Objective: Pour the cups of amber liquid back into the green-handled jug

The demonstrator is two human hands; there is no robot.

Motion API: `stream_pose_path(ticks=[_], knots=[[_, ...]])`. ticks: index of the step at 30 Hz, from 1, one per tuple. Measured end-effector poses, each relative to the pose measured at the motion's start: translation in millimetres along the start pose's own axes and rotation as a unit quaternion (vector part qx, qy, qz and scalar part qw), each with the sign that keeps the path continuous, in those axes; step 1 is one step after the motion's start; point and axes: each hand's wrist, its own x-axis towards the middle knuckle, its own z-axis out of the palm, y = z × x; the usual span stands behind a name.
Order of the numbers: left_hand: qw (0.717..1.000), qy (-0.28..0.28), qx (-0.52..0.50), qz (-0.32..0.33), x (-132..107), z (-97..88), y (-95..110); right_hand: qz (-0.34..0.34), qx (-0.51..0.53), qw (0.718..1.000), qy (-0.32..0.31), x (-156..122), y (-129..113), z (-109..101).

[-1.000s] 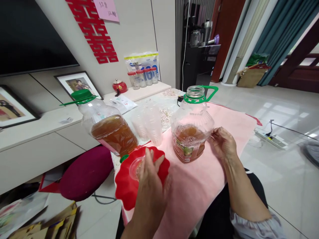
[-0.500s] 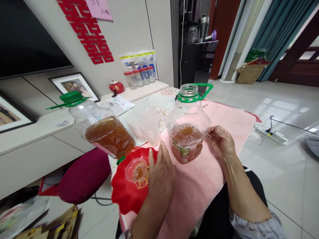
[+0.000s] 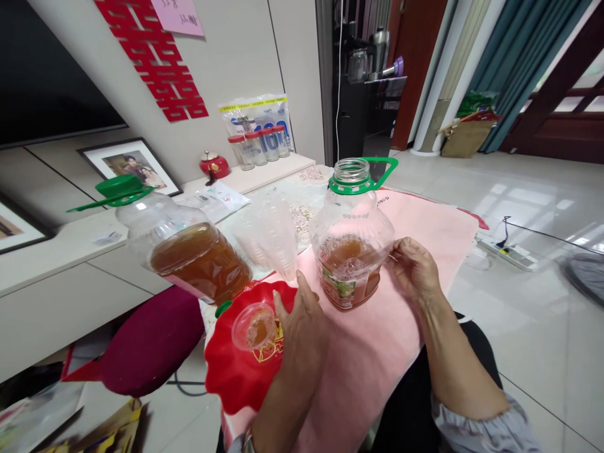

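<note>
An uncapped clear plastic jug (image 3: 353, 220) with a green neck ring and handle stands upright on the pink cloth, partly filled with foamy amber liquid. Beside its right side is my right hand (image 3: 418, 270), fingers curled together with the tips at the jug's wall; anything between them is hidden. My left hand (image 3: 304, 324) is open, its fingers stretched out over the right edge of a red scalloped plate (image 3: 231, 384). On that plate sits a clear plastic cup (image 3: 255, 326) with some amber liquid. Stacked clear cups (image 3: 274, 233) lie just beyond my left fingertips.
A second jug (image 3: 198, 251) with a green cap (image 3: 120, 189) and amber liquid leans at the left. Behind are red-lidded jars (image 3: 259, 148), a red pot (image 3: 214, 165) and a framed photo (image 3: 132, 167) on the cabinet. A maroon stool (image 3: 151, 346) stands left of the pink cloth (image 3: 368, 371).
My left hand's fingers have spread a little, the thumb side moving apart from the others. My right hand stays beside the jug. The whole view has shifted slightly.
</note>
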Motion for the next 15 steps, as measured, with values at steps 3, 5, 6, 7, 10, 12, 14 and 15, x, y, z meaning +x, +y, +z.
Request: stream_pose_path(ticks=[3,5,6,7,10,12,14,15], knots=[[0.999,0.028,0.01,-0.017,3,-8.6,1,0.002,0.002,1.0,-0.001,0,0,3],[0.999,0.043,0.015,-0.015,2,-19.1,3,0.004,0.005,1.0,-0.001,0,0,4],[0.999,0.051,0.017,-0.009,1,-25.5,5,0.006,0.006,1.0,0.0,0,0,4],[0.998,0.061,0.019,-0.002,-1,-32.6,7,0.008,0.007,1.0,0.001,0,0,4],[0.995,0.096,0.013,0.035,-6,-57.7,12,0.011,0.009,1.0,0.004,0,-1,4],[0.99,0.13,0.008,0.055,-8,-76.8,12,0.014,0.01,1.0,0.008,0,-1,4],[0.986,0.16,0.011,0.048,-11,-95.6,8,0.015,0.012,1.0,0.012,0,-1,4],[0.985,0.166,0.016,0.034,-12,-103.9,5,0.015,0.014,1.0,0.014,0,-1,4]])
